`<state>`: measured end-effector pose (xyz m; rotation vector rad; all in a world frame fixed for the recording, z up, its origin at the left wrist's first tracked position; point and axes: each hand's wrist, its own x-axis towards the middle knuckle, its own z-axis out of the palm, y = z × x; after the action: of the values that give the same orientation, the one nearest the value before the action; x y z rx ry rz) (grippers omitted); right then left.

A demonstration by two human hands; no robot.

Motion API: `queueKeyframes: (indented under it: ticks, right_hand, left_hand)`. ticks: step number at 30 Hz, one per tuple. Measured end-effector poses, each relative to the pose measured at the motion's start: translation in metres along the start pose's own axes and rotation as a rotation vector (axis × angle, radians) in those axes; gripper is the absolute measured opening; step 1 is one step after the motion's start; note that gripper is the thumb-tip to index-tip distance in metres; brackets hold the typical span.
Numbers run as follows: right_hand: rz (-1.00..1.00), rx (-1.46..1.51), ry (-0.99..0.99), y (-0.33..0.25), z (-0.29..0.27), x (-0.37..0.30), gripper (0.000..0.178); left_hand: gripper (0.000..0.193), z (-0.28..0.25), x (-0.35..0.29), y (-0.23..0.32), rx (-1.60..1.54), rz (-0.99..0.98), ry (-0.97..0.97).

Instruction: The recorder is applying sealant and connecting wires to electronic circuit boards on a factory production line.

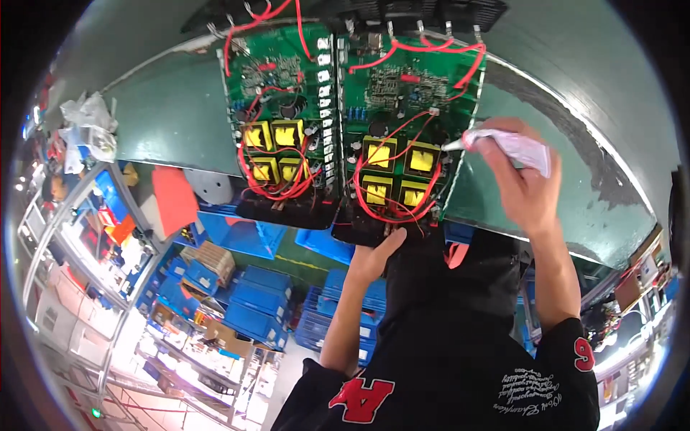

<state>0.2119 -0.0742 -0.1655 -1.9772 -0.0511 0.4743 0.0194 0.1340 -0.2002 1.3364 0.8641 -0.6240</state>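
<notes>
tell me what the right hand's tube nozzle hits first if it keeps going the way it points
The right hand aims the white tube leftward; its nozzle tip would likely first meet the yellow transformers on the right circuit board, though depth is unclear.

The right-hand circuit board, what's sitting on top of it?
On the right-hand circuit board: four yellow transformers, looping red wires, small components. A white tube nozzle touches its edge; the left hand covers the near end.

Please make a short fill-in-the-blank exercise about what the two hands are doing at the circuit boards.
1. The right hand holds a white ____ with its nozzle at the right circuit board.
2. The left hand touches that board's ____ edge.
3. Each board carries four ____ transformers.

Missing words: tube; near; yellow
</notes>
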Motion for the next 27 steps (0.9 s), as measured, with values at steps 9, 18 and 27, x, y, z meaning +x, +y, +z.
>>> queueKeyframes:
  ticks: [9, 18, 27]
  right_hand:
    - [-0.294, -0.261, 0.109, 0.012, 0.011, 0.05, 0.01]
    - [-0.293, -0.29, 0.019, 0.019, 0.013, 0.055, 0.01]
    - [-0.347, -0.323, 0.013, 0.027, 0.018, 0.056, 0.013]
  left_hand:
    - [0.045, 0.0, 0.001, -0.023, -0.205, 0.041, -0.048]
    - [0.053, 0.0, 0.005, -0.022, -0.221, 0.088, -0.118]
    - [0.073, -0.008, 0.003, -0.033, -0.107, 0.102, -0.203]
